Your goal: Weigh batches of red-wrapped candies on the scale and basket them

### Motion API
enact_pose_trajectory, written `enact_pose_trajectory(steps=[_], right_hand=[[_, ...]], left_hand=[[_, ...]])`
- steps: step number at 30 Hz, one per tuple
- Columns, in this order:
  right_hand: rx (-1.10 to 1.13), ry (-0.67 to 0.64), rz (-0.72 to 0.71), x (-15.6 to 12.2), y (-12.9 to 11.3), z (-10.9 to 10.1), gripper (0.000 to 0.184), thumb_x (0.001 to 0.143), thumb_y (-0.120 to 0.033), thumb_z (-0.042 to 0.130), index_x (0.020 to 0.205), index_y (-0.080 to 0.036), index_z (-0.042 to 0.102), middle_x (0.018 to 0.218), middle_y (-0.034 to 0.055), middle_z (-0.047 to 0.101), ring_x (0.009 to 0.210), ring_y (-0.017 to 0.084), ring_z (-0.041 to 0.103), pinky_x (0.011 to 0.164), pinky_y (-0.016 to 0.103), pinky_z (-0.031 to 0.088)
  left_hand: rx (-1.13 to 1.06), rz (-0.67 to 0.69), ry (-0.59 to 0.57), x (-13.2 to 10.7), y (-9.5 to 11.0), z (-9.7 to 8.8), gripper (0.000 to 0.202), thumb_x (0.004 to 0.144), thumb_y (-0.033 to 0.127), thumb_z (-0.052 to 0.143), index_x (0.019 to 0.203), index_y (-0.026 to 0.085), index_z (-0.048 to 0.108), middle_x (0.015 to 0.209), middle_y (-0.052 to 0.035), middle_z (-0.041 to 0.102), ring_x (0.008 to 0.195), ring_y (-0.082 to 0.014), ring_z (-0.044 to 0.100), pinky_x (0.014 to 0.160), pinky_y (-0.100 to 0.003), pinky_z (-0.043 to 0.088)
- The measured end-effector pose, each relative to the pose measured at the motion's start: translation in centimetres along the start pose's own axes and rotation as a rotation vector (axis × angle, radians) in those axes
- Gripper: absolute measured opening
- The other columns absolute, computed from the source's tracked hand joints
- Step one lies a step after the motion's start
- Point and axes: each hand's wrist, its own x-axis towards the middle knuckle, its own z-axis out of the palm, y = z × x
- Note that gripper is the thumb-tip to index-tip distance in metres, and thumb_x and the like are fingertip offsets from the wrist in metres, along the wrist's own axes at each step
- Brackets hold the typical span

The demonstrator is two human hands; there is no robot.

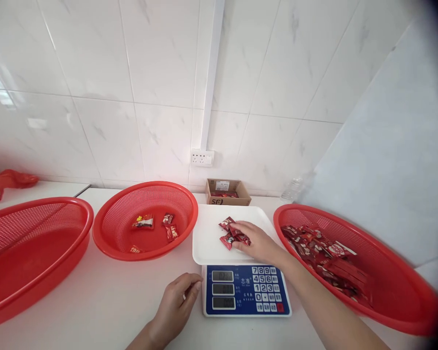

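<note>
Wall, head view: white marbled tiles (pixel 160 58), with a socket (pixel 202 158) behind your work.
Surface: white table (pixel 131 291).
Scale: blue-fronted, keypad right, three displays left, digits too faint to read surely (pixel 246 291); white tray (pixel 206 243) on its far side.
Packets: small red wrapped packets (pixel 227 241), clustered mid-tray at your fingertips.
Right hand: yours (pixel 254 242), over the tray, fingers and thumb bent round the packets, touching them; whether any is firmly gripped, you cannot tell.
Left hand: yours (pixel 174 307), just beside the scale's near left corner, loosely curled, thumb against forefinger, nothing visible held.
Right basket: red, tilted in view (pixel 397 305), bearing a heap of red packets (pixel 328 262).
Middle basket: red, round (pixel 118 221), left of the tray, a few packets inside.
Left basket: red (pixel 71 218), partly out of frame.
Far edge: open cardboard box (pixel 233 201) beyond the tray; clear bottle (pixel 292 188) to its right.
</note>
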Motion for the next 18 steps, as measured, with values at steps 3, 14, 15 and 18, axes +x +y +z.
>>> enact_pose_trajectory(steps=[3,14,15,18], right_hand=[[0.009,0.012,0.029,-1.1,-0.2,0.4,0.058,0.079,-0.056,0.052,0.128,-0.025,0.052,0.139,0.0082,0.044,0.127,0.029,0.038,0.105,0.048,0.030],[0.486,0.855,0.509,-11.5,0.8,0.2,0.051,0.078,-0.060,0.048,0.105,-0.018,0.060,0.111,0.0123,0.064,0.103,0.028,0.059,0.089,0.040,0.047],[0.509,0.867,0.553,-12.6,1.2,0.9,0.051,0.076,-0.061,0.050,0.102,-0.017,0.060,0.106,0.0124,0.066,0.098,0.028,0.061,0.086,0.040,0.049],[0.514,0.810,0.661,-15.1,2.9,3.7,0.053,0.071,-0.064,0.052,0.095,-0.018,0.062,0.096,0.0117,0.069,0.092,0.029,0.063,0.083,0.040,0.050]], left_hand=[[0.001,0.007,-0.010,0.0,0.0,0.1,0.022,0.090,0.032,0.044,0.091,0.023,0.063,0.079,-0.0018,0.066,0.068,-0.0122,0.059,0.064,-0.021,0.048],[0.025,-0.019,0.147,0.3,0.1,-0.5,0.024,0.089,0.035,0.043,0.088,0.021,0.063,0.070,-0.0020,0.065,0.061,-0.0124,0.059,0.057,-0.022,0.050],[0.039,0.001,0.166,0.3,0.1,-0.6,0.022,0.089,0.033,0.044,0.089,0.021,0.062,0.070,-0.0020,0.065,0.061,-0.0124,0.059,0.057,-0.022,0.050],[0.115,0.102,0.256,0.2,0.4,-1.0,0.017,0.089,0.025,0.045,0.093,0.020,0.060,0.076,-0.0039,0.065,0.066,-0.0131,0.061,0.058,-0.022,0.051]])
